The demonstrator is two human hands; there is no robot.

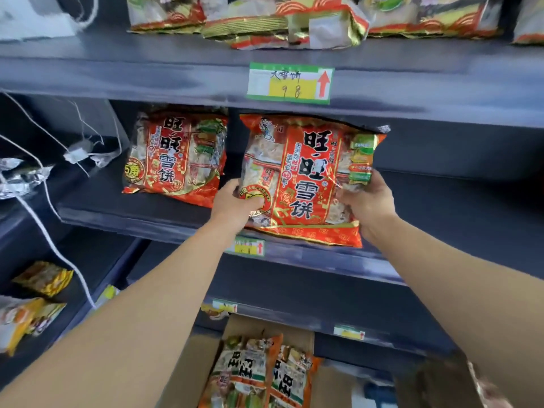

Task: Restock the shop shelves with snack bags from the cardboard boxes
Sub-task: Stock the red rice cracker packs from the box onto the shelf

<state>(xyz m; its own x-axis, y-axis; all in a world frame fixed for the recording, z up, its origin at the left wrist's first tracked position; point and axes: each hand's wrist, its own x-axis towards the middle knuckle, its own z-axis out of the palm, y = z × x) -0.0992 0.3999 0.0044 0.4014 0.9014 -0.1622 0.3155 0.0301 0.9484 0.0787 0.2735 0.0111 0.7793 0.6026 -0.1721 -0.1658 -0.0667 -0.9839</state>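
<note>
Across the dark middle shelf (456, 207), cardboard box (244, 325) of more bags at our six o'clock, red snack bag (306, 178) upright at centre by the front edge, matching bag (176, 160) at its nine o'clock, our left hand (238, 207) gripping its lower-left corner, our right hand (368, 201) clasping its right edge

A green-edged price label (290, 83) carries a red arrow; at the left, white cords (50, 240) hang past a small white block (78, 153).

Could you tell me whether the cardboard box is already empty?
No, at least two snack bags stand upright inside the cardboard box.
</note>
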